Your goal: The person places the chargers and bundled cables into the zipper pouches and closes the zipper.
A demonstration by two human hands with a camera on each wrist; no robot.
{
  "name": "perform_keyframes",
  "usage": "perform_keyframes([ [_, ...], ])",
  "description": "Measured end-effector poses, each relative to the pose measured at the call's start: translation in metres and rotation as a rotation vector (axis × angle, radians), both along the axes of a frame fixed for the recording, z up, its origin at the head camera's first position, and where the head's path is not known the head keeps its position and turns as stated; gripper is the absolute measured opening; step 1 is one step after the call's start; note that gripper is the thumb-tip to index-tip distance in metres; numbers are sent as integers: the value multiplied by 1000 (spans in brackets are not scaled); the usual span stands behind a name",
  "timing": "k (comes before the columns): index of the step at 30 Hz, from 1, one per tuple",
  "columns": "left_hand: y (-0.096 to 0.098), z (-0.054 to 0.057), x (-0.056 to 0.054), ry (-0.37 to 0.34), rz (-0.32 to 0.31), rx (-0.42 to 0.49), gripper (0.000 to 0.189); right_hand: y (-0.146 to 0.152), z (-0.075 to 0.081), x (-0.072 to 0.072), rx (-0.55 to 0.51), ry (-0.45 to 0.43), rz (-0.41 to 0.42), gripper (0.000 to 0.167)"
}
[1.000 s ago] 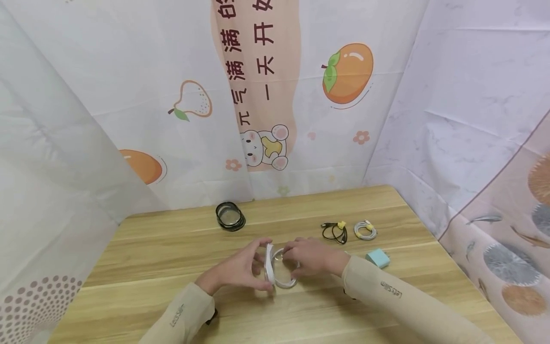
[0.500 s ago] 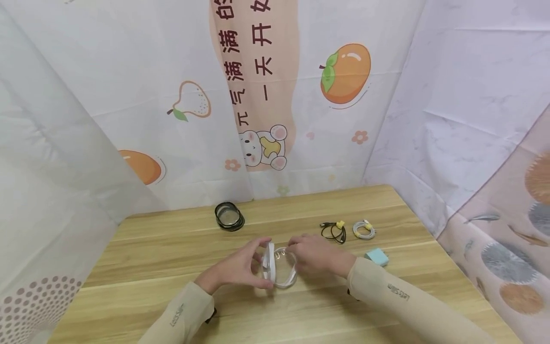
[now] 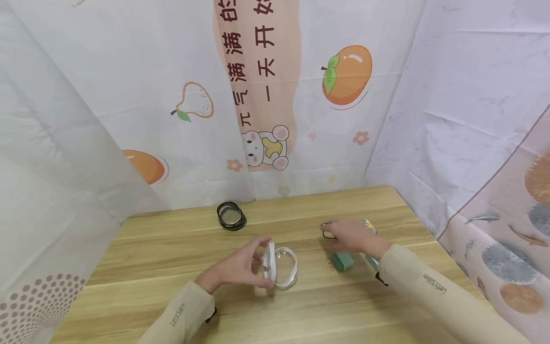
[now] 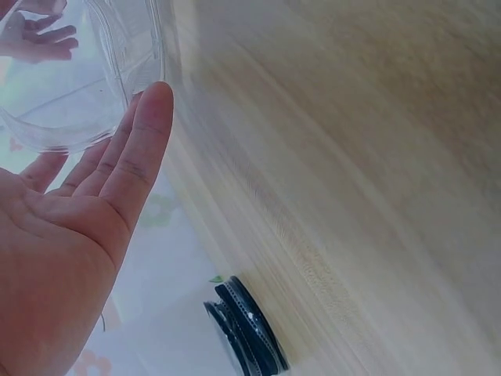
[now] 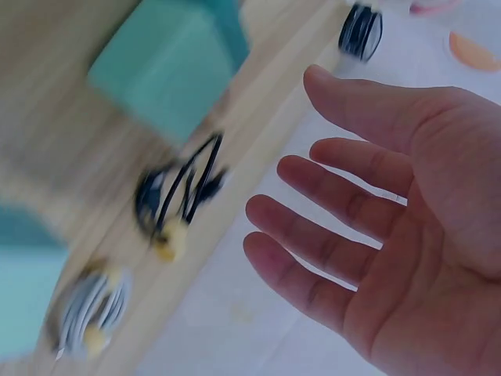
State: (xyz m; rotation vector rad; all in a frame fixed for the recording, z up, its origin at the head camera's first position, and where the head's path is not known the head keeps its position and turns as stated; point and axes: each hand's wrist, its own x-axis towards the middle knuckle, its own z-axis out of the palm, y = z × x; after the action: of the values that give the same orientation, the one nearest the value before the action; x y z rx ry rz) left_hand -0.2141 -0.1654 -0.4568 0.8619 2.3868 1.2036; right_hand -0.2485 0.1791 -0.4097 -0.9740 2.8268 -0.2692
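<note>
My left hand (image 3: 240, 265) holds a clear round zip case (image 3: 294, 273) with white edging, thumb at its near edge and fingers at the far one. The case stands open, one side raised beside the hand and the other on the table. In the left wrist view, the fingers (image 4: 141, 149) lie along the clear plastic (image 4: 59, 117). My right hand (image 3: 354, 236) is over the right of the table, its fingers spread and holding nothing in the right wrist view. Near it are a green plug charger (image 5: 168, 70) and a coiled black cable (image 5: 184, 188) with a yellow tie.
A black-edged round clear case (image 3: 232, 216) lies at the back left of the wooden table (image 3: 172, 253). A coiled grey cable (image 5: 94, 309) with yellow ties and a light blue charger (image 5: 27, 282) sit at the right. Printed cloth (image 3: 193, 157) encloses the back and sides.
My right hand has left the white-edged case and moved right, over the black cable and beside the green charger, which now shows. My left hand keeps its hold on the case.
</note>
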Motion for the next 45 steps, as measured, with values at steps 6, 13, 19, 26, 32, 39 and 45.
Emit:
perform_keyframes([
  [6, 0, 0, 0, -18, 2, 7, 113, 36, 5, -8, -10, -9, -54, 54],
  [13, -1, -1, -1, -15, 1, 6, 113, 73, 8, -16, 2, -38, -87, 65],
  [19, -1, -1, -2, -8, -4, 2, 113, 92, 0, -23, 43, -42, -88, 67],
  [26, -1, -1, -2, -4, -9, 0, 114, 103, -15, -30, 43, -70, -126, 69],
  [32, -1, -3, -2, -14, -7, 2, 114, 108, -27, -38, 46, -81, -143, 68],
  [39, -2, -2, -2, -24, -9, 19, 113, 108, -28, -41, 39, -94, -151, 59],
  [45, -2, -3, -3, -20, -20, 15, 112, 104, -26, -39, 59, -91, -143, 61],
])
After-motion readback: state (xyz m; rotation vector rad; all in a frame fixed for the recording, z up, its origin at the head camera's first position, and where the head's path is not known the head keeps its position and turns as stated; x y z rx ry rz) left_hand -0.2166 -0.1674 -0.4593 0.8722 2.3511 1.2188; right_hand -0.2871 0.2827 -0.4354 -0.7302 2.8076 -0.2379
